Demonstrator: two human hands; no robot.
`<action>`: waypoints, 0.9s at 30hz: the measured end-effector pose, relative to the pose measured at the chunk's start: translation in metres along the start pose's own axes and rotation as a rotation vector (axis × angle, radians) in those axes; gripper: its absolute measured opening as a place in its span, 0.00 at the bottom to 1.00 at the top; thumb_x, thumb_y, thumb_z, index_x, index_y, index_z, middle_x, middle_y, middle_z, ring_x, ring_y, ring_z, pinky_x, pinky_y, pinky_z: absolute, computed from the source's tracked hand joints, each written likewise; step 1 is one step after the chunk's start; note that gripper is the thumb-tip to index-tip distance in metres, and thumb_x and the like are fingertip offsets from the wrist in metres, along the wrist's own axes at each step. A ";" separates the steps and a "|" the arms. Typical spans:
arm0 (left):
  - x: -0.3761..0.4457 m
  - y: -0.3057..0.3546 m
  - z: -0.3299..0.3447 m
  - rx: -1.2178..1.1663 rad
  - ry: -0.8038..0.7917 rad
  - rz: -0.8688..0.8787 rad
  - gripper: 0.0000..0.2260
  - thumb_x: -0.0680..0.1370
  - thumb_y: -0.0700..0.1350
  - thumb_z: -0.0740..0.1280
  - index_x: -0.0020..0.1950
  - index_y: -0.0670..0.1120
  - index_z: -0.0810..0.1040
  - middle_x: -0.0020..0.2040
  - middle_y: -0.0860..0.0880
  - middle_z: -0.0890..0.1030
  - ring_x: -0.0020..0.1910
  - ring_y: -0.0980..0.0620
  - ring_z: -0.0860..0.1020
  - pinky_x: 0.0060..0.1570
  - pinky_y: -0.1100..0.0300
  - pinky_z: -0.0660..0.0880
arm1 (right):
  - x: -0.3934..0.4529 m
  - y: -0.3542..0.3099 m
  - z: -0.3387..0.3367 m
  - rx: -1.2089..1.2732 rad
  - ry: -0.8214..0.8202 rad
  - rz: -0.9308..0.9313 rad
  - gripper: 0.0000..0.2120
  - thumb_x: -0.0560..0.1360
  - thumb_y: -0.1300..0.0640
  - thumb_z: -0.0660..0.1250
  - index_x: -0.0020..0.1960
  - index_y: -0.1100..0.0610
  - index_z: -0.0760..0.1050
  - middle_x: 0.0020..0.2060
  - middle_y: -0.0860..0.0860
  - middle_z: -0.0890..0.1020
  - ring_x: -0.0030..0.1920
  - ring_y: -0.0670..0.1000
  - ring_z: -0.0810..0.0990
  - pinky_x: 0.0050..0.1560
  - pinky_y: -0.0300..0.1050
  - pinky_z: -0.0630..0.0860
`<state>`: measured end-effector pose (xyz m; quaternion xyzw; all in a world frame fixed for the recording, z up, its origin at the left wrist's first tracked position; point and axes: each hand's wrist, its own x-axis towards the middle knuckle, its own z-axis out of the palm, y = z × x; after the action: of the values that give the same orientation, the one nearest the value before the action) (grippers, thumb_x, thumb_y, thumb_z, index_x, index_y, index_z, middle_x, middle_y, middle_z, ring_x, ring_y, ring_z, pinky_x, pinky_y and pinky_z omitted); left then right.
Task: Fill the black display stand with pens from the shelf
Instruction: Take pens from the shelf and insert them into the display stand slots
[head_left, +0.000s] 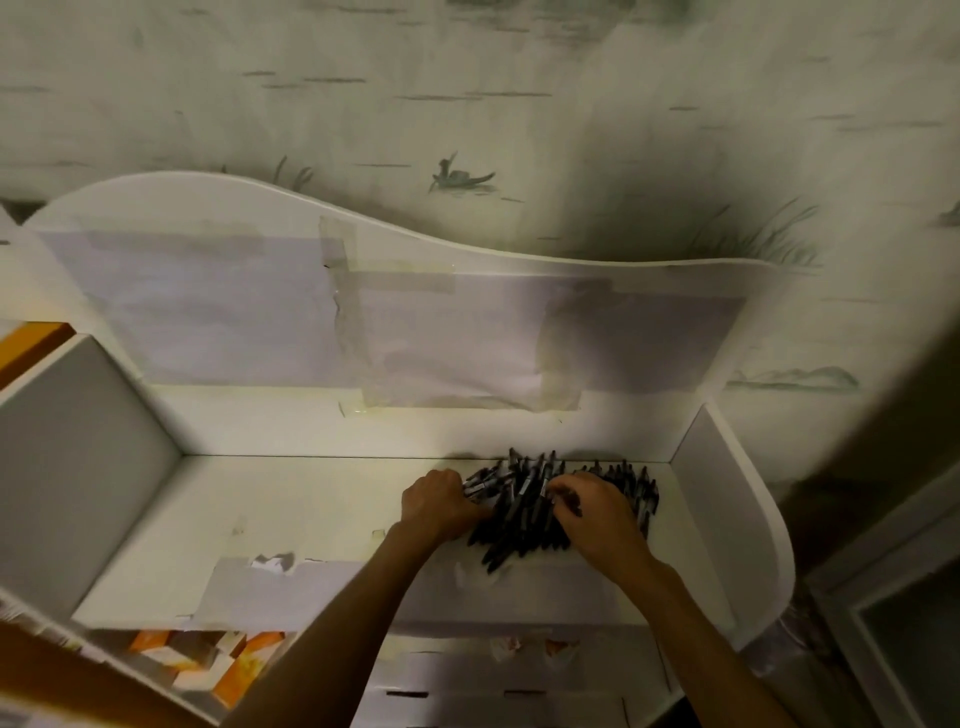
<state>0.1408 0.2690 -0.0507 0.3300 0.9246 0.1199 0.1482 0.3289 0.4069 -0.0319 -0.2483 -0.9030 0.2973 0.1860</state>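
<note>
Head view, looking down, close over white shelf (322, 519)

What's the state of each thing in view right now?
pens: heaped in a loose pile on the shelf, right of centre.
left hand: fingers curled into the pile's left side.
right hand: fingers curled over pens on the pile's right side.
shelf: white, taped paper patches on back panel and front edge.
black display stand: not in view.

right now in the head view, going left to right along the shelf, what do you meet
orange box edge → left side panel → bare shelf floor → left hand → pile of black pens → right hand → right side panel
</note>
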 end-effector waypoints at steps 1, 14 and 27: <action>-0.002 -0.007 0.000 0.013 0.016 -0.013 0.21 0.65 0.68 0.70 0.37 0.51 0.72 0.36 0.53 0.76 0.33 0.57 0.73 0.29 0.62 0.65 | 0.001 -0.001 0.000 0.002 -0.003 -0.001 0.09 0.79 0.61 0.66 0.57 0.54 0.81 0.50 0.50 0.81 0.47 0.46 0.78 0.50 0.36 0.75; -0.008 -0.025 -0.003 0.174 0.058 -0.122 0.14 0.73 0.59 0.65 0.46 0.48 0.75 0.36 0.53 0.72 0.38 0.52 0.74 0.39 0.59 0.70 | 0.021 -0.022 0.009 -0.062 -0.019 -0.033 0.10 0.79 0.59 0.66 0.59 0.54 0.81 0.53 0.51 0.83 0.48 0.48 0.81 0.52 0.43 0.79; -0.010 -0.017 -0.014 -0.723 0.528 -0.091 0.03 0.75 0.54 0.70 0.45 0.60 0.76 0.34 0.60 0.78 0.37 0.60 0.78 0.33 0.63 0.71 | 0.028 -0.025 0.002 -0.239 0.051 -0.088 0.10 0.79 0.56 0.65 0.57 0.55 0.81 0.52 0.50 0.83 0.47 0.47 0.80 0.48 0.36 0.75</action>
<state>0.1335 0.2479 -0.0414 0.1739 0.8431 0.5085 0.0180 0.2969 0.4040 -0.0125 -0.2366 -0.9370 0.1726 0.1907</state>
